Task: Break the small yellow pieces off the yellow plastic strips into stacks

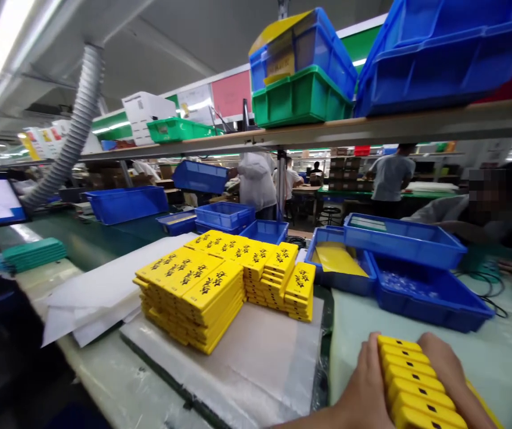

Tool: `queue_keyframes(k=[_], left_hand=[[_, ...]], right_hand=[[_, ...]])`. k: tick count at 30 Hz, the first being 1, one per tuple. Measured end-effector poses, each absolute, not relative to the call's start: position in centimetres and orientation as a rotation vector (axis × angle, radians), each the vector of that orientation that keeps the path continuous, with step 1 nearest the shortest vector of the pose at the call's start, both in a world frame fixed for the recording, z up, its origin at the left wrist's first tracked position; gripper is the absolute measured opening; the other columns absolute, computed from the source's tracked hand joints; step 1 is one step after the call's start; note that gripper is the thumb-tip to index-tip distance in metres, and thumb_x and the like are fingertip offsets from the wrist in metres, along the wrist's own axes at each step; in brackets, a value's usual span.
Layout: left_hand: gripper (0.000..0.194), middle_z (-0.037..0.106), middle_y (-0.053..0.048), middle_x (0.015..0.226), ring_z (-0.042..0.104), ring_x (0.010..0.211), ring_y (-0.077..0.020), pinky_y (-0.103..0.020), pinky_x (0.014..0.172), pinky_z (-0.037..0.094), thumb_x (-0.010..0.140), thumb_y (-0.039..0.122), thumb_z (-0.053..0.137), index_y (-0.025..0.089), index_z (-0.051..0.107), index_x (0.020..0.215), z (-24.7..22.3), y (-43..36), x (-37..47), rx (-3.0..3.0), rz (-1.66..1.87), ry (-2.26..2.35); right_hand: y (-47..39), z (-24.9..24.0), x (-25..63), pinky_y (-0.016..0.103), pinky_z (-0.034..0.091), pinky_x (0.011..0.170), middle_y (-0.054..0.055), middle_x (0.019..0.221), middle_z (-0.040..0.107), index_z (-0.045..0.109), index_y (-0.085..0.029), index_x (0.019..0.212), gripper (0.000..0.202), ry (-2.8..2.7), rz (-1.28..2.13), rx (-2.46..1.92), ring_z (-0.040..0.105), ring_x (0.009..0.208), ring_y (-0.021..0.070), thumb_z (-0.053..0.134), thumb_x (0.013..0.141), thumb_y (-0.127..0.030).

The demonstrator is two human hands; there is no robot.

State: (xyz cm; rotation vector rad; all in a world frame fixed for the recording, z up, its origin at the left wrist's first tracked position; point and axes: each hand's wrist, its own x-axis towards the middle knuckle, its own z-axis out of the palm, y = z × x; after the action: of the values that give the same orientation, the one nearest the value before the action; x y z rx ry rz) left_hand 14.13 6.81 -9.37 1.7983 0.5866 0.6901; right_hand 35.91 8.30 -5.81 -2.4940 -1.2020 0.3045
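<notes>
At the lower right, a row of several yellow cases [419, 381] stands on edge, with small dark marks on the ends. My left hand [365, 387] presses against the row's left side, and my right hand [448, 369] holds it from the right. More yellow, partly hidden, shows beside my right wrist. In the middle, many flat yellow cases with black lettering lie in neat stacks [193, 286] on a sheet-covered board [269, 351]; the stacks at their right end are lower. Neither hand touches these stacks.
Blue bins [430, 298] stand right of the stacks, one holding a yellow sheet [339, 259]. White sheets [104, 286] and teal pieces [35, 253] lie left. A shelf [292, 131] with bins crosses above. People are beyond, one person [483, 202] near the right edge.
</notes>
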Motion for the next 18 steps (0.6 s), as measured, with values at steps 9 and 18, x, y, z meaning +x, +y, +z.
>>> queue_keyframes(k=[9, 18], left_hand=[[0.159, 0.019, -0.024, 0.172, 0.018, 0.161, -0.0471, -0.065, 0.133, 0.014, 0.048, 0.065, 0.096, 0.017, 0.001, 0.166, -8.4, 6.7, 14.1, 1.859, 0.742, 0.550], [0.146, 0.020, -0.024, 0.172, 0.018, 0.161, -0.0442, -0.063, 0.133, 0.013, 0.059, 0.069, 0.090, 0.016, 0.006, 0.166, -7.1, 6.6, 14.1, 1.903, 0.784, 0.520]], right_hand=[[8.4, -5.8, 36.1, 0.032, 0.044, 0.065, 0.013, 0.060, 0.072, 0.058, -0.021, 0.040, 0.022, -1.010, 0.535, -2.279, 0.075, 0.079, 0.0318, 0.067, 0.055, -0.008], [6.5, -1.4, 37.8, 0.026, 0.046, 0.062, 0.009, 0.076, 0.076, 0.081, -0.011, 0.088, 0.040, -0.777, 0.514, -1.881, 0.064, 0.069, 0.0184, 0.071, 0.062, -0.039]])
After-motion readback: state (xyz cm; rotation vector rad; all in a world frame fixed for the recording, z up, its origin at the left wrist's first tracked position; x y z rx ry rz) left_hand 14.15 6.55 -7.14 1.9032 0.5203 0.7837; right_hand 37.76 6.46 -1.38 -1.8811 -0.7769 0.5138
